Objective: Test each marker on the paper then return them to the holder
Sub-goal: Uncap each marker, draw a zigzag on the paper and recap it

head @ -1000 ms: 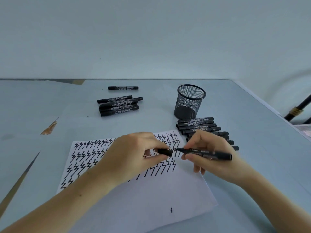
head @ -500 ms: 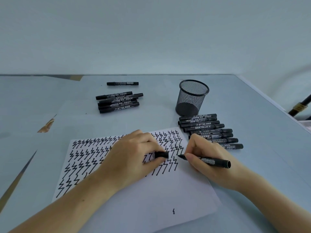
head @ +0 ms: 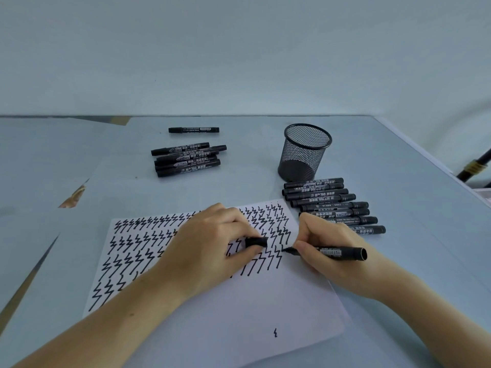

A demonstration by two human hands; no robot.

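Since a second ago, the right hand (head: 329,251) has come down from above the sheet and put the tip of the marker (head: 337,253) on the paper (head: 239,314), next to the last zigzag. The left hand (head: 210,251) has pulled the cap (head: 255,242) away from the tip and now rests on the paper.

From the head camera, the right hand grips the open marker like a pen. The left hand pinches the cap between thumb and finger.

The paper is full of black zigzags in rows, so many markers look tested already. One more is being tested now, I think.

The holder (head: 305,152) is a black mesh cup standing behind the paper. It looks empty inside. So no marker has gone back yet.

A row of markers (head: 332,205) lies just beside the holder. Another pile of markers (head: 188,160) lies farther left, with one lone marker (head: 194,130) behind it. I cannot tell which pile is tested. All of them must go into the cup.
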